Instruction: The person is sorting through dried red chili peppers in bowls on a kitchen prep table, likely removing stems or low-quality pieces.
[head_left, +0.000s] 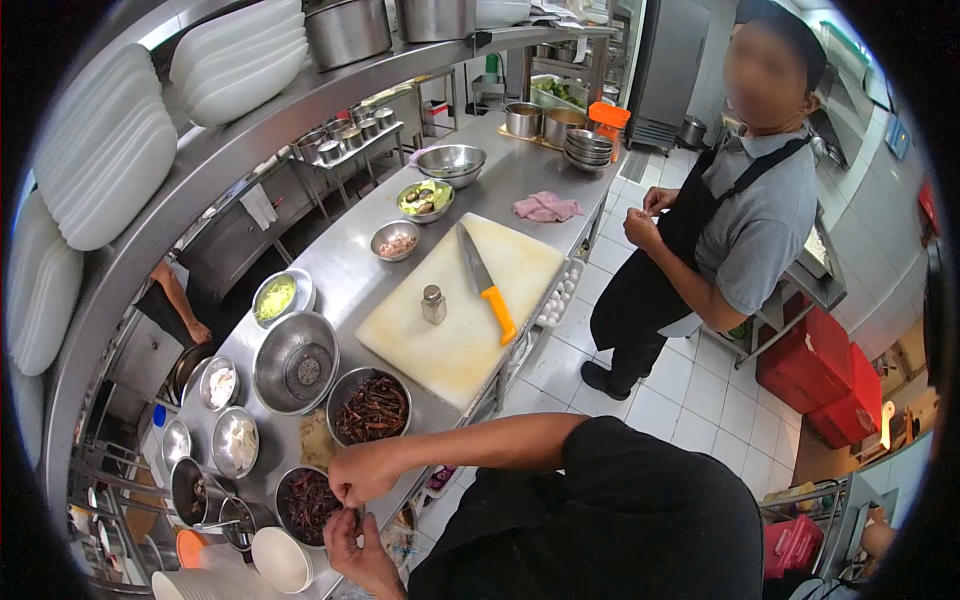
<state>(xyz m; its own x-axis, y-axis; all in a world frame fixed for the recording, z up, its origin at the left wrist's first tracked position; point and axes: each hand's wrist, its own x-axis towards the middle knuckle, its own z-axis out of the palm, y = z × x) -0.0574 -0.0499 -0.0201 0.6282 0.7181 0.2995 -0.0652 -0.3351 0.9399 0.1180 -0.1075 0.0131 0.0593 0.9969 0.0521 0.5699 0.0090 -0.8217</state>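
My right hand (367, 472) reaches over the rim of a steel bowl of dark dried chilli pieces (309, 504), its thumb and fingertips pinched together. Just below it, my left hand (364, 553) meets those fingertips, fingers curled and thumb raised. A small dark piece, apparently a dried chilli (358, 516), shows between the two hands, mostly hidden by the fingers. Beyond my right hand stands a second steel bowl, heaped with whole dried red chillies (373, 409). Between the bowls lies a stained, light-brown flat piece (319, 437).
A white cutting board (405, 330) holds an orange-handled knife (487, 289) and a glass shaker (433, 304). A perforated steel bowl (296, 363), bowls of cut food and white containers (282, 560) crowd the steel table (341, 251). A co-worker (690, 217) stands at right. Overhead runs a plate-laden shelf (247, 124).
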